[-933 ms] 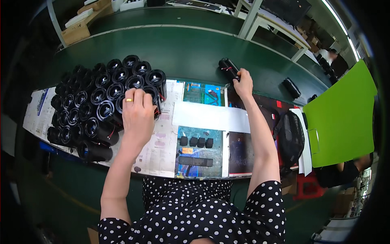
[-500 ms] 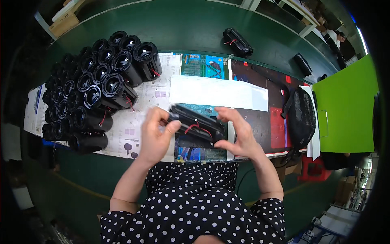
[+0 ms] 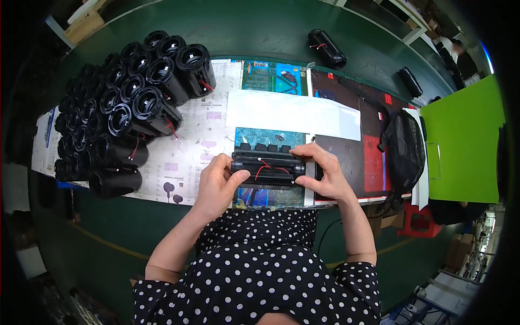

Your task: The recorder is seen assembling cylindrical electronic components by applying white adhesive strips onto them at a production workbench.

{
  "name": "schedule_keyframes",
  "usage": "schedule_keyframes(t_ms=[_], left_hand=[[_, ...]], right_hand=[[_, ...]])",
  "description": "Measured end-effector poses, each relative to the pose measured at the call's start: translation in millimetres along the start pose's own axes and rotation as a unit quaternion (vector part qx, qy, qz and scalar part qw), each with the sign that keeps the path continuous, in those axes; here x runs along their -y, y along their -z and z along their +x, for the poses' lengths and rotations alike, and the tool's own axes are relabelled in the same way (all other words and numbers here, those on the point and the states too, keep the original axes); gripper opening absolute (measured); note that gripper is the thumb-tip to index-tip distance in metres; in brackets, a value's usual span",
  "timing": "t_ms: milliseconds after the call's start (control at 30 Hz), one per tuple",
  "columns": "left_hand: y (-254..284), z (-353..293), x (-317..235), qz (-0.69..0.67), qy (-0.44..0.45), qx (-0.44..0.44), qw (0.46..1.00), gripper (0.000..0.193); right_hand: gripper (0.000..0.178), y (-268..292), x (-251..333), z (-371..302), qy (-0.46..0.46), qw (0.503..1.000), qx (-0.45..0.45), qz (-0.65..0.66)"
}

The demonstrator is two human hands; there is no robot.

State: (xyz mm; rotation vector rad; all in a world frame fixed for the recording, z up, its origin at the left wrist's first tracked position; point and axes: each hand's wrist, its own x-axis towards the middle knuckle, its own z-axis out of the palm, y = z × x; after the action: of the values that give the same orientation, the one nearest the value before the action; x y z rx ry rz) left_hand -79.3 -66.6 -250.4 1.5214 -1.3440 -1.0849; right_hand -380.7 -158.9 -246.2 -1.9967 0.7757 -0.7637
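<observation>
A black cylindrical plastic housing (image 3: 254,169) lies level between my two hands, with a thin red wire on the side turned toward me. My left hand (image 3: 216,184) grips its left end, thumb on the near side. On its right end, my right hand (image 3: 329,172) holds with thumb and fingers. A row of small black blocks (image 3: 271,147) shows along its far edge; whether they belong to it I cannot tell. The housing is low over the bench top (image 3: 203,157), and I cannot tell if it touches.
Many similar housings (image 3: 193,64) stand and lie crowded at left. White paper (image 3: 292,112) lies beyond my hands. At right are a black mesh bag (image 3: 406,154) and a bright green board (image 3: 460,141). Single housings (image 3: 327,50) lie on the far green surface. A person (image 3: 461,60) is far right.
The housing has turned from a slant to level and come down slightly. My right hand has closed in on its right end, and my left hand has shifted a little right.
</observation>
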Motion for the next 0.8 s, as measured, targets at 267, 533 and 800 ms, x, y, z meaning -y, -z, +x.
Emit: schedule_keyframes(t_ms=[267, 533, 800], left_hand=[[12.9, 2.9, -7.3, 0.039, 0.056, 0.043, 0.997, 0.029], [5.9, 97.6, -47.3, 0.185, -0.220, 0.057, 0.956, 0.022], [-124.8, 201.9, -66.3, 0.438, -0.264, 0.275, 0.814, 0.054]], right_hand=[[0.057, 0.8, 3.7, -1.0, -0.046, 0.998, 0.011, 0.041], [0.037, 83.5, -48.5, 11.8, -0.079, 0.960, -0.219, -0.157], [0.019, 98.9, -104.6, 44.1, -0.037, 0.902, -0.174, -0.393]])
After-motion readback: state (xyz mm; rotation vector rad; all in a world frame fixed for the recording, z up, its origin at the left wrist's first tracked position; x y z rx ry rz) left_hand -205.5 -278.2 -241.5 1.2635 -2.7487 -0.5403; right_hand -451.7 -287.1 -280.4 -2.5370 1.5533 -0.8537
